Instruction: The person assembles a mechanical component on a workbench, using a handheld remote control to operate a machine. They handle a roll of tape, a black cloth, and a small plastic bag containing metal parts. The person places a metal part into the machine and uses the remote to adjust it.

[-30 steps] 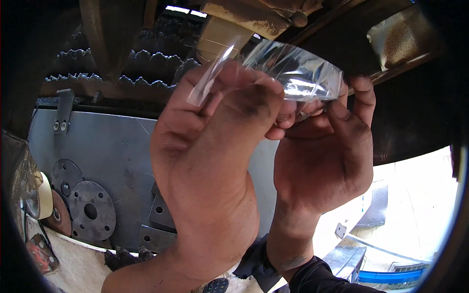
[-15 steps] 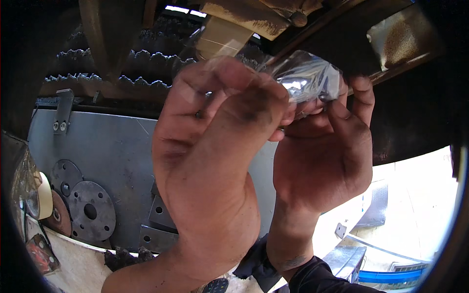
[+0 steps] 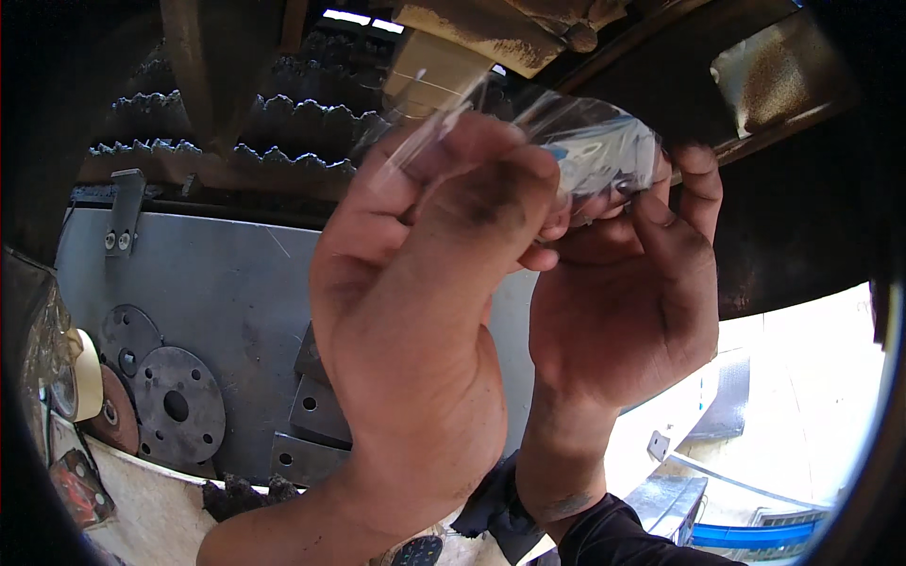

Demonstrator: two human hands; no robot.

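Note:
In front of me, a crinkled clear plastic bag point(image 3: 604, 151) is held up between both hands. Whitish and bluish patches show through it, but its contents cannot be made out. My left hand point(image 3: 415, 283) pinches the bag's left part between thumb and fingers, and a loose flap of film stands up behind those fingers. On the other side, my right hand point(image 3: 628, 302) grips the right end with thumb and fingertips, its palm turned toward me. The left fingertips almost meet the right fingers below the bag, and the left thumb hides part of the film.
A grey metal panel point(image 3: 255, 283) stands behind. Against it lean a steel disc with holes point(image 3: 179, 406), a brown disc point(image 3: 111, 410), a tape roll point(image 3: 87, 377) and drilled plates point(image 3: 321, 410). A cardboard box point(image 3: 434, 71) hangs overhead; bright ground lies at right.
My left hand has shifted slightly right, and its fingers have turned on the bag. More loose film shows above them. The right hand has stayed nearly still.

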